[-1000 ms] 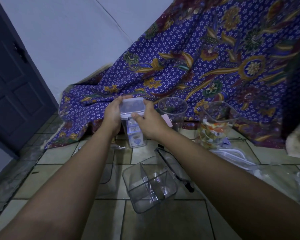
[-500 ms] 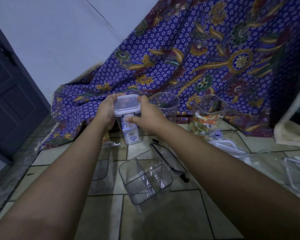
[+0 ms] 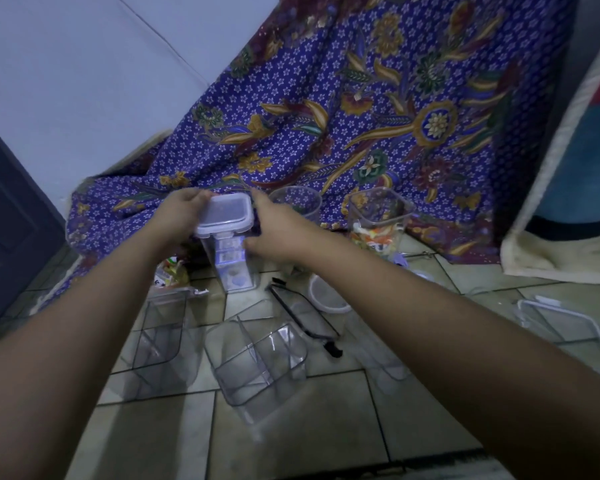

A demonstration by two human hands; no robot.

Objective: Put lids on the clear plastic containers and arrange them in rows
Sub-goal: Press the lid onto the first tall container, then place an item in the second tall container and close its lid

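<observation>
A tall clear container (image 3: 234,268) stands upright on the tiled floor with a white clip lid (image 3: 226,214) on top. My left hand (image 3: 181,213) grips the lid's left side. My right hand (image 3: 274,225) holds its right side, thumb against the container wall under the lid. A round clear cup (image 3: 297,204) and a square clear container (image 3: 378,220) with a printed label stand open behind to the right. Two divided clear containers (image 3: 260,358) (image 3: 160,334) lie open on the floor in front. A round white lid (image 3: 326,297) lies beside my right forearm.
A blue floral cloth (image 3: 361,116) drapes over the wall behind the containers. A dark door (image 3: 11,220) is at the left. A black-rimmed lid (image 3: 305,317) and a white-rimmed clear lid (image 3: 561,327) lie on the floor. A beige mattress edge (image 3: 551,258) is on the right.
My head has shifted, so the scene sits lower and further left in view. Both hands stay on the lidded tall container; my right thumb has dropped below the lid's edge.
</observation>
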